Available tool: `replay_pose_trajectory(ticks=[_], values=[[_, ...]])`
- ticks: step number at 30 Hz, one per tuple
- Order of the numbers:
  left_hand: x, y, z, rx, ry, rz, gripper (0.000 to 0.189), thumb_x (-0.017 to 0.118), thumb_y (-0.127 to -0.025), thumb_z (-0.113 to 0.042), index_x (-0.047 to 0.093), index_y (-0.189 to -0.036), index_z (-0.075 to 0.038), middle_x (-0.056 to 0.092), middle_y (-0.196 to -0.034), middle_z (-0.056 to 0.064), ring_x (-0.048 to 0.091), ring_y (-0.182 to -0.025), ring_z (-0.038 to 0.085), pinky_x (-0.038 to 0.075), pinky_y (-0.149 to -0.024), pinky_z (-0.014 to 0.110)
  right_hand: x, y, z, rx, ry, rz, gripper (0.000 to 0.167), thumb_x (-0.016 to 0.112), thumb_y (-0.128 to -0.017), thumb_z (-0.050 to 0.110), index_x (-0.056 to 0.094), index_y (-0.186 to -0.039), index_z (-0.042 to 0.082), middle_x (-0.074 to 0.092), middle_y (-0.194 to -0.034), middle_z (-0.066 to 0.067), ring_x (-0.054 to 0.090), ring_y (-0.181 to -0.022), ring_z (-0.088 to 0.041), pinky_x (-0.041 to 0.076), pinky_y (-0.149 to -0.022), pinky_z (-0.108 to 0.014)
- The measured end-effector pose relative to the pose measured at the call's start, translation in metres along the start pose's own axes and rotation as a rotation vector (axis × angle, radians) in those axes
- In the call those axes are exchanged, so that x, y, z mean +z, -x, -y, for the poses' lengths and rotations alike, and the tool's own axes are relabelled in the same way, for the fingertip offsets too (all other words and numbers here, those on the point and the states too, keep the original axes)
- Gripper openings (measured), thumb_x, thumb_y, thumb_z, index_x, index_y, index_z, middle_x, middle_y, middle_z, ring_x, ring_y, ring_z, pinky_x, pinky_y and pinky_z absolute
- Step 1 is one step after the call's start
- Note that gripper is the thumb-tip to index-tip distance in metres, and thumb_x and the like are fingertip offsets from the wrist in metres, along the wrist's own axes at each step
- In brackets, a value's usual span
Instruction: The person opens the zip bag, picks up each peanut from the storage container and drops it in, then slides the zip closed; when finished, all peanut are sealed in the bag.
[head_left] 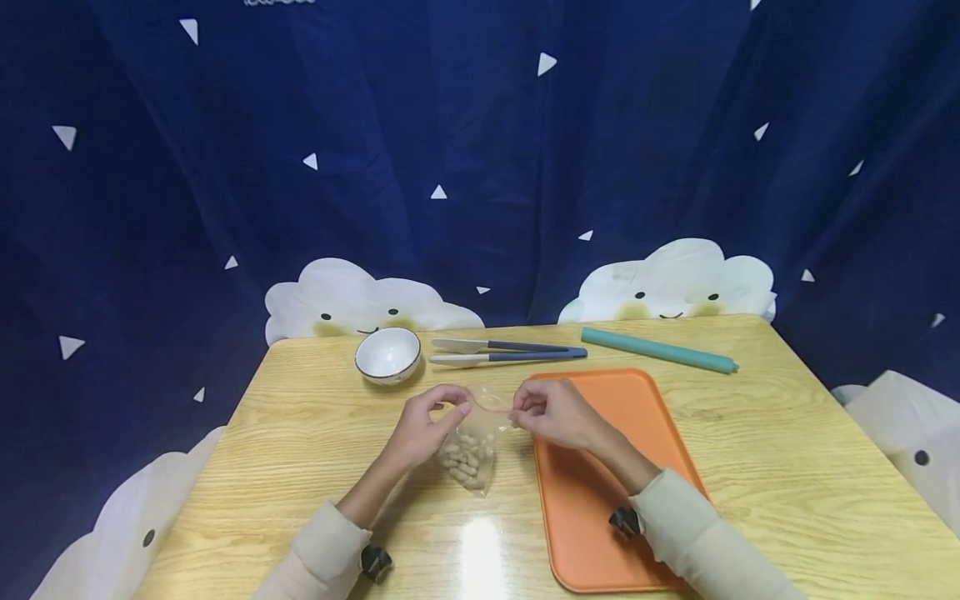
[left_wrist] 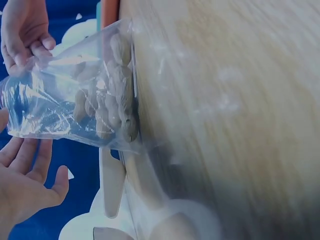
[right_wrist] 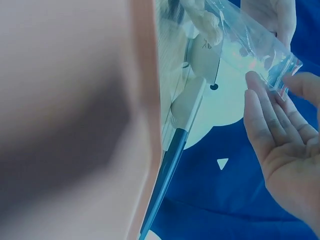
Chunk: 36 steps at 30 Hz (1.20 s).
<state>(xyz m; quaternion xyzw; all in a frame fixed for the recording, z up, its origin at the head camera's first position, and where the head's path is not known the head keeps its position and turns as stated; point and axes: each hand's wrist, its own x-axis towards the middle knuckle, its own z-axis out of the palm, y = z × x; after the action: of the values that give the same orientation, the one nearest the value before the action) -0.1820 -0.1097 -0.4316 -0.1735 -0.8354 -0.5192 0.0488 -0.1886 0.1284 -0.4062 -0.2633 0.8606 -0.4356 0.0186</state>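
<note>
A clear plastic zip bag (head_left: 482, 482) hangs upright between my two hands, with peanuts in their shells (head_left: 461, 454) gathered at its bottom. Along its top runs a thin reddish line. My left hand (head_left: 426, 427) pinches the left end of that top edge between thumb and fingers. On the opposite end, my right hand (head_left: 562, 414) pinches the bag close to the corner. In the left wrist view the peanuts (left_wrist: 120, 90) lie stacked in the low end of the bag (left_wrist: 55, 107), close over the table. Right thumb and fingertips meet at the zip edge in the right wrist view.
An orange tray (head_left: 551, 533) lies under my right forearm. Behind the bag are a white bowl (head_left: 387, 353) and blue-handled tongs (head_left: 517, 357) with pale tips. A teal stick-like tube (head_left: 660, 349) lies at the back right of the wooden table (head_left: 300, 433).
</note>
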Motion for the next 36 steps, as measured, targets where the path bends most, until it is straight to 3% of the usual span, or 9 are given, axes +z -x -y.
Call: replay_pose_trajectory(ticks=[5,12,18,24,30,33,36], values=[[-0.003,0.002,-0.009,-0.023,0.036,-0.016,0.018,0.063,-0.091,-0.017,0.068,-0.103,-0.005,0.071,-0.098,0.010,0.065,-0.097,0.026,0.045,-0.096,0.049,0.000,-0.001,0.002,0.016,-0.026,-0.024,0.016,0.077,-0.078,0.021,0.063,-0.074,0.015,0.067,-0.073,0.004,0.063,-0.065,-0.004,0.053,-0.062,-0.021],[-0.016,0.008,-0.042,-0.008,0.058,0.012,0.016,0.060,-0.091,-0.009,0.068,-0.097,0.005,0.072,-0.086,0.017,0.068,-0.084,0.025,0.051,-0.086,0.037,-0.003,-0.004,0.001,0.008,-0.070,-0.100,0.014,0.077,-0.078,0.016,0.064,-0.075,0.013,0.063,-0.070,0.000,0.054,-0.059,-0.007,0.047,-0.055,-0.020],[-0.017,0.009,-0.042,-0.011,0.066,-0.033,0.012,0.064,-0.088,-0.007,0.069,-0.093,0.004,0.072,-0.084,0.016,0.067,-0.082,0.020,0.052,-0.084,0.037,-0.003,-0.006,-0.001,0.061,-0.195,-0.125,0.019,0.075,-0.080,0.011,0.067,-0.094,0.001,0.066,-0.079,-0.010,0.058,-0.067,-0.007,0.048,-0.061,-0.019],[-0.013,0.008,-0.040,-0.010,0.082,-0.051,0.013,0.066,-0.087,-0.007,0.068,-0.095,0.004,0.071,-0.090,0.017,0.064,-0.084,0.018,0.050,-0.087,0.041,0.004,-0.009,-0.005,0.112,-0.283,-0.129,0.016,0.074,-0.081,0.010,0.070,-0.091,-0.002,0.068,-0.082,-0.015,0.054,-0.063,-0.004,0.044,-0.055,-0.017],[-0.012,0.010,-0.047,-0.083,0.073,-0.085,0.010,0.066,-0.086,-0.005,0.068,-0.091,0.004,0.070,-0.091,0.017,0.062,-0.090,0.024,0.048,-0.090,0.046,0.003,-0.008,-0.008,0.196,-0.362,-0.064,0.020,0.071,-0.083,0.015,0.069,-0.092,-0.004,0.064,-0.078,0.001,0.049,-0.063,-0.004,0.041,-0.056,-0.019],[-0.011,0.009,-0.046,-0.108,0.073,-0.100,0.010,0.066,-0.086,-0.004,0.068,-0.090,0.004,0.070,-0.091,0.017,0.062,-0.089,0.024,0.048,-0.089,0.044,0.001,-0.006,-0.010,0.208,-0.377,-0.054,0.021,0.070,-0.085,0.016,0.069,-0.093,-0.003,0.061,-0.079,0.003,0.048,-0.064,-0.006,0.041,-0.057,-0.021],[-0.006,0.006,-0.032,-0.141,0.090,-0.131,0.010,0.068,-0.085,-0.006,0.069,-0.089,0.002,0.071,-0.091,0.016,0.063,-0.089,0.022,0.049,-0.087,0.039,0.001,-0.004,-0.012,0.222,-0.383,-0.062,0.021,0.070,-0.085,0.017,0.069,-0.094,-0.002,0.060,-0.080,0.001,0.046,-0.064,-0.008,0.039,-0.056,-0.020]])
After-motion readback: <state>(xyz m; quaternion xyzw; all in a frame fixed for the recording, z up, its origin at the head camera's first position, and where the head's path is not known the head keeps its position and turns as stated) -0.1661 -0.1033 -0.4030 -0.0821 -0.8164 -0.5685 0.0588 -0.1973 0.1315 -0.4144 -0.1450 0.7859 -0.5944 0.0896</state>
